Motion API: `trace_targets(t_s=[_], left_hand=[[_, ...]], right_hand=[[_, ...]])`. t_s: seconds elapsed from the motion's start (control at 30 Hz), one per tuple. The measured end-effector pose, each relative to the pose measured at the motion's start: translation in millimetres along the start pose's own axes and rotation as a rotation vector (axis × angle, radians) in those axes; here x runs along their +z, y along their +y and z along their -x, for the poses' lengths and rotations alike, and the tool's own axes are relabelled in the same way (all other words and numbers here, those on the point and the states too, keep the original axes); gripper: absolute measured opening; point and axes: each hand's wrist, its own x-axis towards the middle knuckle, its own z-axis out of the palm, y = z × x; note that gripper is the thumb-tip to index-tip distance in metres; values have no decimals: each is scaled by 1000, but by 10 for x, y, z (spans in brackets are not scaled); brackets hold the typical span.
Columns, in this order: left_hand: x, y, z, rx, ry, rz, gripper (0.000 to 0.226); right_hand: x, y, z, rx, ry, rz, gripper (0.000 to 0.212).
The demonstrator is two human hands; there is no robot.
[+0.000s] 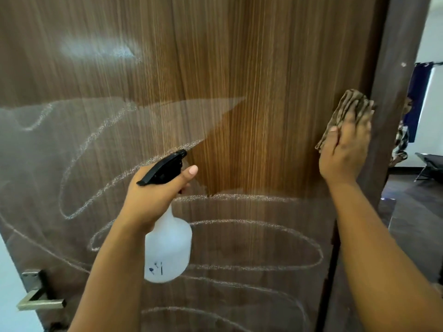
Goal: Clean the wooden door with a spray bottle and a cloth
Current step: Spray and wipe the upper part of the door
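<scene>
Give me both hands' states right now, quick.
Left hand: closed around the neck of the spray bottle.
Right hand: open, flat fingers pressing the cloth against the wooden door.

The single head-worn camera looked forward and slightly down from close range, squarely at the brown wood-grain door, which filled nearly the whole wide-angle view. Both forearms entered from six o'clock. The brass lever door handle sat at eight o'clock, and a strip of room beyond the dark door frame showed at three o'clock.
</scene>
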Motion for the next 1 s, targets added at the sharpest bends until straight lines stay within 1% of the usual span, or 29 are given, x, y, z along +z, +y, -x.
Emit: trace_targets(t_s=[0.1, 0.13, 0.17, 0.23, 0.3, 0.33, 0.37, 0.4, 0.43, 0.47, 0.57, 0.63, 0.67, 0.7, 0.77, 0.83, 0.9, 0.93, 0.97, 1.0], left_hand=[[27, 49, -45, 0, 15, -20, 46], [52, 66, -50, 7, 19, -38, 45], [80, 74, -47, 10, 22, -52, 44], [145, 71, -50, -6, 22, -62, 42], [208, 67, -62, -20, 16, -72, 36], [229, 65, -63, -22, 17, -80, 36], [233, 59, -51, -22, 17, -97, 39], [224, 50, -30, -22, 9, -121, 45], [210, 30, -2, -31, -3, -141, 53], [168, 4, 28, -37, -9, -155, 57], [10, -51, 86, -45, 0, -200, 65], [-97, -23, 105, -51, 15, -217, 73], [-156, -5, 110, -53, 27, -219, 70], [-222, 5, 114, -49, 35, -218, 62], [-346, 20, 141, -36, 25, -220, 47], [-453, 7, 151, -38, 49, -224, 50], [-541, -19, 131, -41, 133, -211, 58], [-568, -32, 122, -42, 160, -194, 58], [-591, -45, 119, -46, 174, -184, 59], [-599, -51, 133, -46, 182, -179, 63]], right_hand=[[45, -213, 254, 132, 31, 2, 54], [77, -333, 467, 131, 24, 19, 54], [117, -458, 726, 84, -4, 31, 56], [208, -697, 1237, -122, -147, 37, 60], [260, -849, 1570, -422, -297, 43, 62], [266, -866, 1614, -559, -333, 70, 62], [259, -860, 1555, -656, -345, 93, 60], [244, -840, 1434, -705, -330, 127, 59], [215, -810, 1274, -701, -296, 165, 58], [183, -799, 1081, -642, -258, 179, 56], [119, -788, 387, -322, -174, 81, 52], [93, -853, 35, -222, -119, 6, 49], [95, -910, -61, -211, -102, -14, 48], [109, -979, -106, -211, -92, -24, 47], [159, -1156, -98, -249, -70, -52, 47], [230, -1376, -22, -320, -82, -85, 47], [331, -1616, 121, -414, -123, -92, 49], [383, -1725, 240, -480, -158, -84, 50], [442, -1823, 410, -584, -202, -53, 51], [495, -1886, 629, -740, -255, -12, 52]])
